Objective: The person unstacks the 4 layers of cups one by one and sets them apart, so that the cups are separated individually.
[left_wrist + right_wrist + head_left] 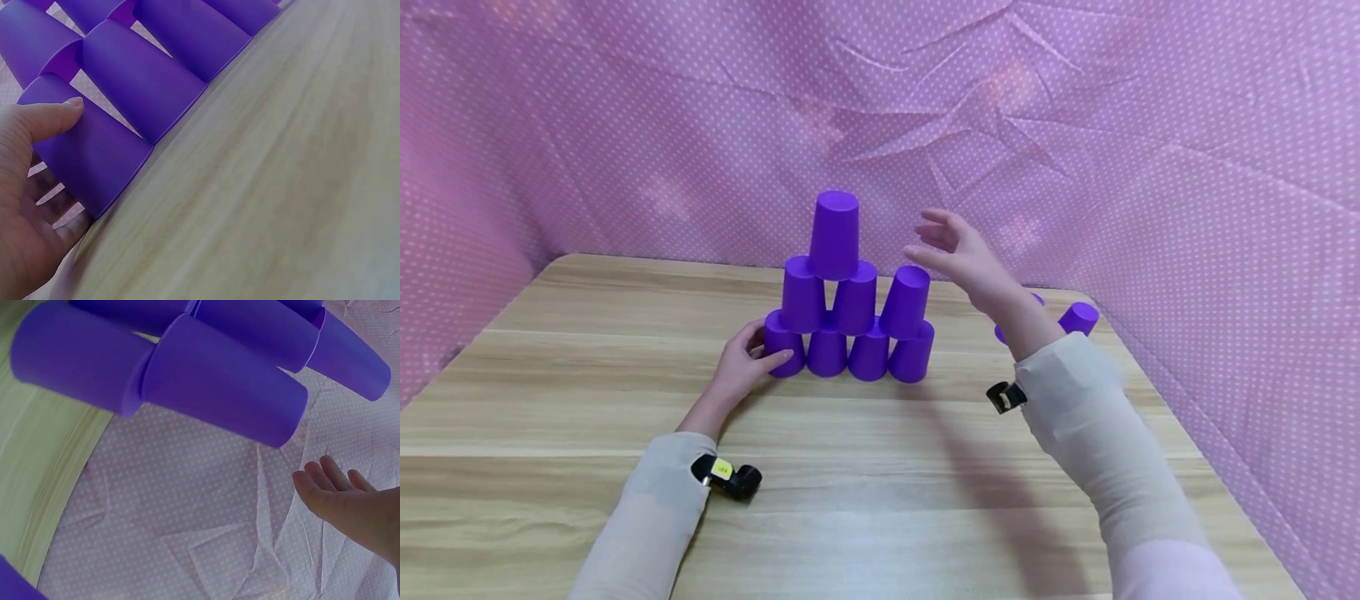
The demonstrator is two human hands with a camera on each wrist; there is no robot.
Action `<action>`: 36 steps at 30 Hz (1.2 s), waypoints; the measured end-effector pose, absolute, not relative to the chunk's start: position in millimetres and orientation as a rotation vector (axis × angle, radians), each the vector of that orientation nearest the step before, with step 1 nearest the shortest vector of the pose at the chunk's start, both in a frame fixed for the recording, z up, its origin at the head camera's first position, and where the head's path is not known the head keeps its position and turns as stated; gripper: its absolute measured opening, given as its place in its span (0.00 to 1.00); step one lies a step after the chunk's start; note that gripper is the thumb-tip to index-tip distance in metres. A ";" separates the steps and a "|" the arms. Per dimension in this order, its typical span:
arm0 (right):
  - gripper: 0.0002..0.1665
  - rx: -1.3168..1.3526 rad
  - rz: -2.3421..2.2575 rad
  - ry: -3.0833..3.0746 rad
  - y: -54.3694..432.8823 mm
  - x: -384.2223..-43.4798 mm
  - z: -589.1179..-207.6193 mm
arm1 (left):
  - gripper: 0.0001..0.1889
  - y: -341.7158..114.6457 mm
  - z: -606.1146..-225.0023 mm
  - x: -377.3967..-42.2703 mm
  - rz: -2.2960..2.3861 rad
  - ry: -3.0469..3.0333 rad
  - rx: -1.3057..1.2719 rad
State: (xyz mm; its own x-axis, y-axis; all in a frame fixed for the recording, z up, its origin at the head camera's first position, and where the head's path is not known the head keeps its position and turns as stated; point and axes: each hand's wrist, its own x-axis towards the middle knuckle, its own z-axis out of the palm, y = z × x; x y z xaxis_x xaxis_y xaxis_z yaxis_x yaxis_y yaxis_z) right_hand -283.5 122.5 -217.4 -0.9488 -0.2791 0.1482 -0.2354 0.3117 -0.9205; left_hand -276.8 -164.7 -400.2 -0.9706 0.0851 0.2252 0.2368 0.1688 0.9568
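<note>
Purple cups stand upside down in a stacked pyramid on the table. Its bottom row has several cups, the middle row three, and a single top cup (835, 237) sits over the two left ones. At the lower left corner, my left hand (737, 367) holds the end cup (94, 153), thumb across its front and fingers around the far side. The right hand (966, 258) is raised beside the pyramid, fingers extended and holding nothing. Nearest to it is the right middle-row cup (905, 304), tilted slightly, with a gap between hand and cup in the right wrist view.
On the wooden table (842, 492), more purple cups, one of them at the far right (1081, 317), lie partly behind my right forearm. A pink dotted cloth (700, 125) hangs around the back and sides. Each sleeve carries a small black wrist camera (730, 477).
</note>
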 end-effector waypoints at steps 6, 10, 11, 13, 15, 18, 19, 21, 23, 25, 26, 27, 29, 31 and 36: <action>0.38 -0.517 -1.785 2.486 104.5 -290.5 -215.8 | 0.29 -160.2 -386.7 -265.3 -1.953 -2.281 -0.327; 0.38 -0.533 -1.823 2.477 92.4 -293.3 -217.0 | 0.30 -161.5 -393.6 -269.8 -1.936 -2.288 -0.330; 0.37 -0.538 -1.836 2.473 89.5 -293.7 -217.5 | 0.30 -162.0 -396.6 -271.6 -1.931 -2.287 -0.333; 0.37 -0.538 -1.866 2.465 84.0 -294.1 -218.5 | 0.30 -163.0 -402.4 -274.8 -1.918 -2.283 -0.340; 0.36 -0.533 -1.902 2.453 79.3 -294.0 -219.5 | 0.30 -163.2 -406.7 -276.6 -1.905 -2.270 -0.356; 0.35 -0.526 -1.951 2.440 72.8 -294.1 -220.3 | 0.30 -162.8 -408.5 -276.8 -1.901 -2.252 -0.363; 0.35 -0.528 -1.965 2.435 70.5 -294.7 -220.7 | 0.30 -163.0 -408.9 -277.0 -1.899 -2.254 -0.364; 0.35 -0.524 -1.981 2.422 66.2 -296.3 -221.0 | 0.30 -163.4 -408.6 -277.0 -1.896 -2.261 -0.360; 0.35 -0.528 -1.993 2.410 61.9 -298.0 -221.1 | 0.30 -163.5 -408.1 -276.7 -1.896 -2.269 -0.353; 0.35 -0.537 -1.999 2.396 57.8 -299.8 -221.3 | 0.30 -162.9 -404.9 -274.9 -1.904 -2.272 -0.349; 0.36 -0.536 -1.998 2.395 55.9 -300.6 -221.6 | 0.30 -161.9 -401.6 -272.6 -1.910 -2.271 -0.348; 0.36 -0.542 -2.004 2.389 53.8 -301.3 -221.8 | 0.30 -161.1 -398.5 -270.3 -1.917 -2.269 -0.347; 0.36 -0.550 -2.009 2.376 50.6 -302.3 -222.0 | 0.29 -159.3 -392.1 -265.8 -1.931 -2.266 -0.345; 0.35 -0.553 -2.010 2.372 47.8 -303.1 -222.1 | 0.29 -157.3 -385.5 -261.1 -1.938 -2.267 -0.336; 0.36 -0.563 -2.053 2.352 42.8 -304.1 -222.4 | 0.28 -156.6 -382.5 -258.7 -1.936 -2.275 -0.322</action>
